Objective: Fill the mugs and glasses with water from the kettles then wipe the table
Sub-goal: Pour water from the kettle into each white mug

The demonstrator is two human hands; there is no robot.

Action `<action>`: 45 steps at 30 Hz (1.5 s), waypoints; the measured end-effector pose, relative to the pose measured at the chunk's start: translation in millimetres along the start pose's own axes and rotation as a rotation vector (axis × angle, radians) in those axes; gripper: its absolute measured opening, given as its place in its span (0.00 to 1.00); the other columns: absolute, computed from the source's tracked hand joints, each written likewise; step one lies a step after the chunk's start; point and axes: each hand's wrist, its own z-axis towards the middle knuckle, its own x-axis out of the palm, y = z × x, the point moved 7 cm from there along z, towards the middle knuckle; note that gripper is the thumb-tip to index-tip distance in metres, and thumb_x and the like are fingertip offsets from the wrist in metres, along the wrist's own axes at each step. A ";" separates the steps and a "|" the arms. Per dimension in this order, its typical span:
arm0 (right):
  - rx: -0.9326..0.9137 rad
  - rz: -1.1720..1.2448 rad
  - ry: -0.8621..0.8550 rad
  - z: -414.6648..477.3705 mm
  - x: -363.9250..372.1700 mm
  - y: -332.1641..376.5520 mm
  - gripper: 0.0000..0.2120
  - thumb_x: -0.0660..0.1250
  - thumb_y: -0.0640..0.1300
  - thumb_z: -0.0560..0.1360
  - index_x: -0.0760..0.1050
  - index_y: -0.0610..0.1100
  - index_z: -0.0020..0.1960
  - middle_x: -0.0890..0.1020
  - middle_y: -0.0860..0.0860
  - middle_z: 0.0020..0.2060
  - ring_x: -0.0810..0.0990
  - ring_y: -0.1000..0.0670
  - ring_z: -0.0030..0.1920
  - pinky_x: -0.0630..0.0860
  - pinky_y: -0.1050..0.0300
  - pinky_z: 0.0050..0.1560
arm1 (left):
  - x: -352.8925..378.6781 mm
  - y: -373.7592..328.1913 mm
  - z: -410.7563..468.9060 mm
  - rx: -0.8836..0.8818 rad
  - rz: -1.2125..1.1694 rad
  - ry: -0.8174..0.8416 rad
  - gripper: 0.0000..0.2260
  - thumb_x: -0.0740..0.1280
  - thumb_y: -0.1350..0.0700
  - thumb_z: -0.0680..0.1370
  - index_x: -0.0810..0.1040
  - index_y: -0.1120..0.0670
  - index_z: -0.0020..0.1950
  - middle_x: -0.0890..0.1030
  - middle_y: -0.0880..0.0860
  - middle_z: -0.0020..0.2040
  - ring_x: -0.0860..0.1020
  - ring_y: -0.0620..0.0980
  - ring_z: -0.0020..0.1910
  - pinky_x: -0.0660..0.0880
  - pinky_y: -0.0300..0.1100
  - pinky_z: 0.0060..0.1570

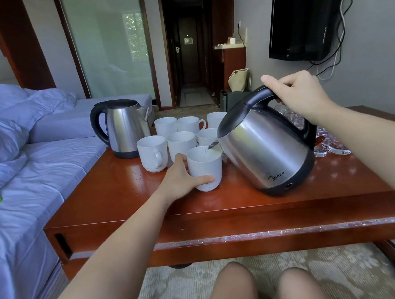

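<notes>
tabletop (121, 200), back from its front edge: left hand (179, 178) fingers grasp mug (206, 171), right hand (299, 97) fingers grasp tilted kettle (266, 148).

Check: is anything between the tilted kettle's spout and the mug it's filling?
Nothing visible. The spout of the tilted kettle hangs just above the open mouth of the front mug, and water falls straight in. The left hand grips that mug's side, clear of the opening.

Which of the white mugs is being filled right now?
The frontmost mug, gripped by the left hand, with the tilted kettle pouring into it.
</notes>
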 end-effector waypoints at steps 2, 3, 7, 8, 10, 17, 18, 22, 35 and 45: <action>0.000 -0.003 -0.003 0.4 -0.2 -0.4 0.27 0.65 0.62 0.78 0.72 0.44 0.27 0.67 0.54 0.17 0.68 0.57 0.23 0.66 0.60 0.33 | -0.1 0.2 0.0 0.001 -0.004 -0.003 0.37 0.79 0.44 0.67 0.64 0.53 0.67 0.74 0.50 0.66 0.75 0.50 0.61 0.75 0.47 0.60; -0.001 -0.001 -0.004 0.8 -0.1 -0.3 0.28 0.65 0.62 0.77 0.72 0.44 0.27 0.67 0.54 0.18 0.67 0.56 0.24 0.66 0.57 0.34 | -0.1 0.5 0.1 0.001 -0.007 -0.005 0.37 0.80 0.44 0.67 0.64 0.53 0.67 0.74 0.51 0.66 0.75 0.50 0.61 0.75 0.48 0.60; 0.008 0.017 0.002 -1.2 0.3 1.8 0.27 0.65 0.61 0.77 0.72 0.46 0.27 0.68 0.55 0.17 0.67 0.57 0.23 0.66 0.56 0.35 | -0.1 1.3 -0.1 -0.001 -0.009 -0.001 0.37 0.80 0.44 0.66 0.64 0.53 0.67 0.74 0.50 0.66 0.75 0.50 0.61 0.75 0.48 0.60; 0.010 0.017 0.007 -2.2 0.3 2.8 0.26 0.65 0.61 0.78 0.72 0.46 0.26 0.68 0.56 0.16 0.68 0.58 0.23 0.66 0.57 0.35 | -0.1 1.1 -0.3 -0.001 -0.009 -0.003 0.37 0.79 0.44 0.67 0.64 0.53 0.67 0.74 0.50 0.65 0.75 0.50 0.61 0.75 0.47 0.60; 0.010 0.011 0.009 -3.1 -0.1 4.2 0.26 0.65 0.60 0.78 0.72 0.48 0.26 0.68 0.57 0.16 0.68 0.59 0.23 0.66 0.58 0.35 | -0.2 0.5 -0.6 -0.001 -0.006 -0.006 0.37 0.79 0.44 0.67 0.64 0.53 0.67 0.73 0.49 0.65 0.74 0.50 0.61 0.75 0.46 0.59; 0.022 0.010 0.014 -6.6 -2.0 8.5 0.25 0.65 0.59 0.79 0.72 0.49 0.27 0.68 0.58 0.15 0.69 0.61 0.22 0.65 0.59 0.34 | -0.2 1.7 0.0 -0.006 -0.012 -0.009 0.37 0.80 0.44 0.66 0.64 0.53 0.66 0.74 0.50 0.65 0.75 0.50 0.61 0.76 0.49 0.60; 0.021 0.007 0.013 -7.1 -2.5 9.3 0.25 0.65 0.59 0.79 0.72 0.49 0.27 0.68 0.58 0.15 0.69 0.61 0.22 0.66 0.60 0.34 | -0.2 1.3 -0.2 -0.005 -0.013 -0.008 0.37 0.80 0.44 0.66 0.64 0.53 0.67 0.74 0.50 0.65 0.75 0.50 0.61 0.75 0.48 0.60; 0.026 0.010 0.020 -8.9 -2.2 11.3 0.25 0.65 0.59 0.79 0.72 0.48 0.27 0.68 0.58 0.15 0.70 0.61 0.21 0.64 0.65 0.31 | 0.6 2.0 -0.3 -0.008 -0.013 0.004 0.36 0.79 0.44 0.67 0.63 0.52 0.66 0.73 0.50 0.65 0.75 0.50 0.61 0.75 0.47 0.60; 0.015 0.004 0.013 -7.4 -2.0 9.4 0.25 0.65 0.59 0.79 0.72 0.46 0.28 0.67 0.57 0.15 0.69 0.60 0.21 0.62 0.69 0.26 | 1.7 3.8 1.5 -0.010 -0.014 0.000 0.38 0.80 0.44 0.66 0.64 0.53 0.67 0.74 0.50 0.65 0.75 0.51 0.61 0.75 0.52 0.62; 0.020 0.005 0.014 -8.2 -3.2 9.9 0.25 0.65 0.59 0.79 0.72 0.47 0.28 0.67 0.57 0.15 0.69 0.60 0.21 0.62 0.70 0.25 | 1.0 2.3 1.2 -0.009 -0.001 0.001 0.37 0.80 0.44 0.66 0.64 0.53 0.66 0.74 0.50 0.65 0.75 0.51 0.61 0.76 0.52 0.61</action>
